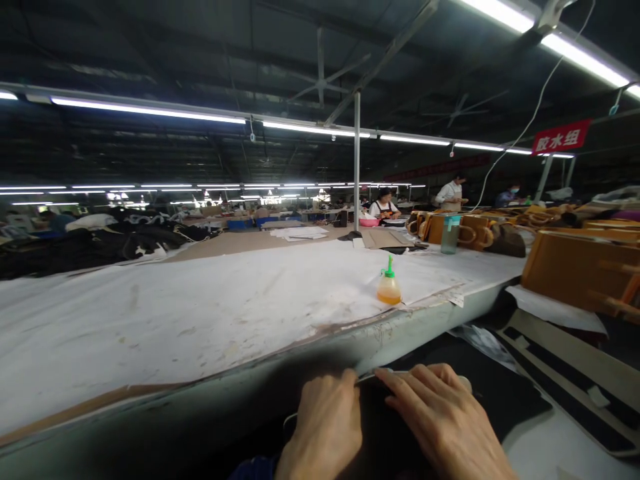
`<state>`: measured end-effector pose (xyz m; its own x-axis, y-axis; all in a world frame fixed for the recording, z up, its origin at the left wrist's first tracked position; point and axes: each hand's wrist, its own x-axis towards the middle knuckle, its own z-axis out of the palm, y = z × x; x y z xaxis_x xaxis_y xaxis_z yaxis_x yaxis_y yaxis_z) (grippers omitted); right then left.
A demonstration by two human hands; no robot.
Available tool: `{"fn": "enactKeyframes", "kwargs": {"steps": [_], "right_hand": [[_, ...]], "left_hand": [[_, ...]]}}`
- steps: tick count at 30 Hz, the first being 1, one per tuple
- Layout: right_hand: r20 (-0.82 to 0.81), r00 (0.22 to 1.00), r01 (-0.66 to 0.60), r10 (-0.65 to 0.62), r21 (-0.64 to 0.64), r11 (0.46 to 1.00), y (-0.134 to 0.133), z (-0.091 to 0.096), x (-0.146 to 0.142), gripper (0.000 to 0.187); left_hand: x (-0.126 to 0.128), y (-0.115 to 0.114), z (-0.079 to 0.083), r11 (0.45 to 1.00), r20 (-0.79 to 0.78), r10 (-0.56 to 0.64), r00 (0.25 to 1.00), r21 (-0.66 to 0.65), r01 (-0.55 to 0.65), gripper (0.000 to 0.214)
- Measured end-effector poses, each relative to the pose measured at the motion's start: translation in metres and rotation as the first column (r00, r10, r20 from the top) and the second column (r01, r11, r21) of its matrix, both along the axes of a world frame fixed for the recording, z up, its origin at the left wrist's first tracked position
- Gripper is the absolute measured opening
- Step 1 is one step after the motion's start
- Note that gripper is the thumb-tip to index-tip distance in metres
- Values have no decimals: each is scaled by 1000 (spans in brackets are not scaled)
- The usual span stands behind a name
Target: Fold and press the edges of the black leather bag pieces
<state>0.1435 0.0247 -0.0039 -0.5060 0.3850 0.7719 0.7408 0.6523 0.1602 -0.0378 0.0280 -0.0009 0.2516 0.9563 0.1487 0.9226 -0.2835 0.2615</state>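
Observation:
Low in the view, my left hand (325, 423) is closed, its fingers curled round one end of a thin pale strip (367, 378). Close on its right, my right hand (443, 417) bends over the same strip, with thumb and fingertips mostly hidden. A pale rounded end (465, 383) shows past the right knuckles; I cannot tell whether it belongs to the strip. Beneath both hands lies dark, black sheet material (383, 427). A thin pale loop (289, 419) shows at the left wrist.
Ahead runs a long table (200, 300) with a stained white cover. A squeeze bottle (389, 291) with amber liquid and a green nozzle stands near its edge. Farther right are a bottle (451, 235), brown bags (580, 270) and black-and-beige panels (565, 373). Several people work beyond.

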Motion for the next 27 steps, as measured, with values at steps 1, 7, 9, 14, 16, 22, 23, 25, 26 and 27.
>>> {"fn": "enactKeyframes", "kwargs": {"steps": [1,7,9,14,16,22,23,25,26,27], "right_hand": [[3,1000,2,-2,24,1000,-3,5,5,33],[-107,994,25,-26,-16,1000,-7,28,38,17],[-215,976,15,-28,-61,998,0,26,45,16],[-588,805,-117,-80,-289,950,17,16,52,24],[-685,713,-278,-151,-473,836,14,15,51,27],[-842,205,-641,-499,-501,582,-4,20,36,34],[-844,168,-652,-510,-483,584,-5,21,34,33],[-843,133,-647,-521,-472,598,-5,23,31,31],[-840,124,-637,-529,-476,606,-5,24,31,31],[-835,122,-629,-537,-483,609,-6,25,30,32]], "left_hand": [[-7,2,1,1000,20,3,1000,24,-3,27],[-43,-4,22,987,167,-9,986,157,-18,30],[-49,-8,27,981,256,-36,966,194,-15,31],[-59,-22,21,966,356,-119,927,258,24,29],[-63,-30,14,966,367,-128,922,257,31,22],[-74,-46,1,974,512,-133,849,226,16,23],[-76,-46,1,975,517,-163,840,217,55,24],[-76,-44,3,968,530,-213,821,227,104,27],[-75,-42,4,964,542,-227,809,244,107,29],[-74,-41,7,960,549,-239,801,259,109,31]]}}
